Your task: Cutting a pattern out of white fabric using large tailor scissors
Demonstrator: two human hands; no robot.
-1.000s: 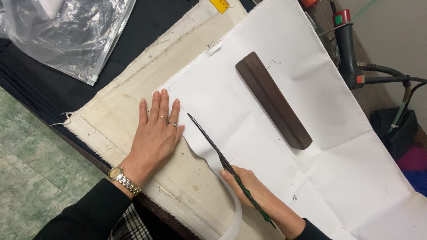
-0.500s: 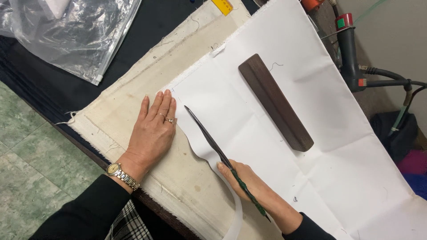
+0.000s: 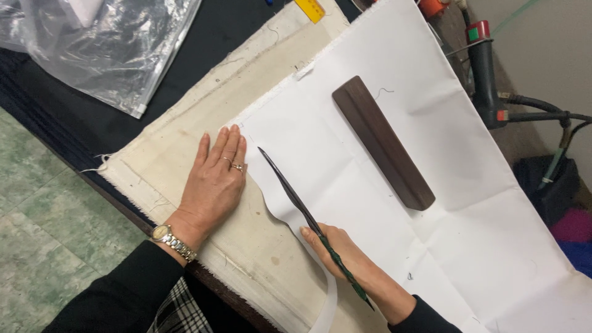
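My right hand (image 3: pixel 345 254) grips long dark scissors (image 3: pixel 295 192) whose blades point up and left across a large white sheet (image 3: pixel 394 74). A curved cut edge runs just left of the blades, and a narrow white strip (image 3: pixel 328 302) hangs off near my wrist. My left hand (image 3: pixel 213 182) lies flat, fingers together, on the cream cloth pad (image 3: pixel 185 139), with its fingertips touching the white sheet's left edge. It wears a ring and a wristwatch. A dark wooden block (image 3: pixel 382 142) rests on the white sheet as a weight.
A clear plastic bag (image 3: pixel 105 49) lies on the dark table at the upper left. A yellow ruler end (image 3: pixel 309 8) shows at the top. A dark handled tool with cables (image 3: pixel 487 74) stands at the right. Green tiled floor (image 3: pixel 43 246) lies beyond the table's edge.
The scissors have advanced up and left along the curved cut. My left hand has shifted slightly up along the sheet's edge. The view has drifted a little.
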